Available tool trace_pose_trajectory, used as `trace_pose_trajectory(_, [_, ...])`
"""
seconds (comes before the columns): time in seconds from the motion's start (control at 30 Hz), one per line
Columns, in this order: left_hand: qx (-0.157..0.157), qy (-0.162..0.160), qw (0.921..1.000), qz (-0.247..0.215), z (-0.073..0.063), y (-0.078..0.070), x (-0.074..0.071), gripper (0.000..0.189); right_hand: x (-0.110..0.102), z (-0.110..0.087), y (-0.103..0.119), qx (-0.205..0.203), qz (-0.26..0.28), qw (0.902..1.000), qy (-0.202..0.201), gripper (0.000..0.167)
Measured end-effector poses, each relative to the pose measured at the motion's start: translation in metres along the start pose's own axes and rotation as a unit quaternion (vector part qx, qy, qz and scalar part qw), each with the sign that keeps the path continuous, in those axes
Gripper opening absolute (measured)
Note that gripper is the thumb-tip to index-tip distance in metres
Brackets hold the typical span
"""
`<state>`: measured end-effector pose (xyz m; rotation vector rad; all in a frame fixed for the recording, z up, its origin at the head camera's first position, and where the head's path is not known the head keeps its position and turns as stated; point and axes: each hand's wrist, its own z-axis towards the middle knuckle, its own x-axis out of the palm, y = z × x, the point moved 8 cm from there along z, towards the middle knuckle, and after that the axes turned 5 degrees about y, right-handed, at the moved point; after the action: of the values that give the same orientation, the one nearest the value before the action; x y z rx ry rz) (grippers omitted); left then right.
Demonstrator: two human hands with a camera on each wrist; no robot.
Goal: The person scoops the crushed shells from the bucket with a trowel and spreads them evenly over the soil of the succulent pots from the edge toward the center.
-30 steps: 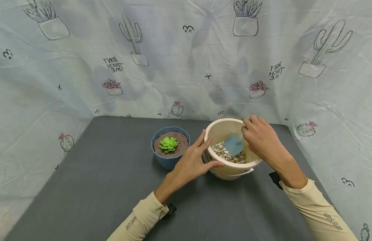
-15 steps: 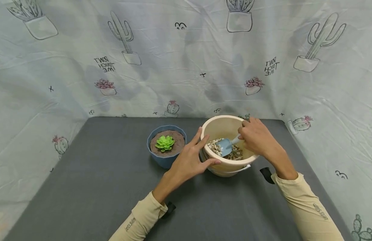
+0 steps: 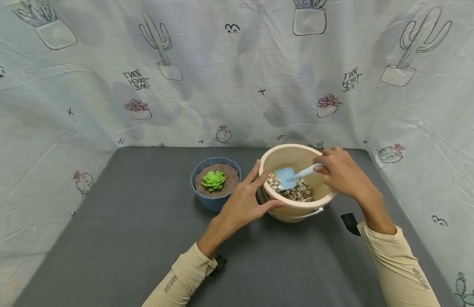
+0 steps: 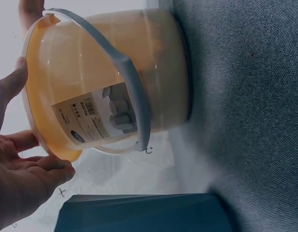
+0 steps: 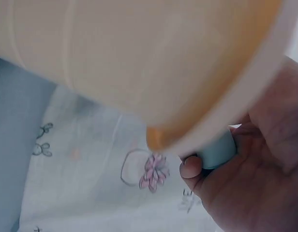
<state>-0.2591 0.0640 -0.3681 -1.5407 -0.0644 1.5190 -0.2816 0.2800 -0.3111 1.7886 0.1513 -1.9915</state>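
A cream plastic bucket (image 3: 297,205) with pebbles (image 3: 300,192) in its bottom stands at the right of the table. My left hand (image 3: 242,202) holds its rim at the left and front; in the left wrist view, its fingers (image 4: 57,166) bend over the rim. My right hand (image 3: 338,172), above the right side of the rim, grips the handle of a light blue hand scoop (image 3: 286,177). The scoop's blade lies tilted over the pebbles, pointing left. In the right wrist view, the handle end (image 5: 219,151) shows inside the curled right hand.
Left of the bucket stands a blue pot (image 3: 206,200) of brown soil with a green succulent (image 3: 213,180). The bucket's grey-white carry handle (image 4: 134,92) hangs down its side. A cactus-print sheet (image 3: 202,85) rises behind the grey table (image 3: 145,213).
The scoop has swung from a broad, steep face to a lower tilt, its blade toward the left side of the bucket. Its handle now shows more. The left hand keeps hold of the rim.
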Motion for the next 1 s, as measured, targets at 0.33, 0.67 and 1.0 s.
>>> trace_pose_trajectory(0.33, [-0.002,-0.013,0.9999,-0.006,-0.004,0.003,-0.002,0.095,-0.016,-0.018,-0.006,0.011,0.037,0.9971,-0.066,0.015])
trace_pose_trajectory(0.67, [-0.011,0.005,0.9999,-0.004,-0.005,0.006,-0.004,0.097,-0.035,-0.05,-0.021,0.051,0.036,0.9927,-0.103,0.009])
trace_pose_trajectory(1.0, [0.058,0.007,0.9982,0.01,-0.011,0.01,-0.021,0.084,-0.06,-0.056,0.002,0.055,0.033,0.9888,-0.135,0.011])
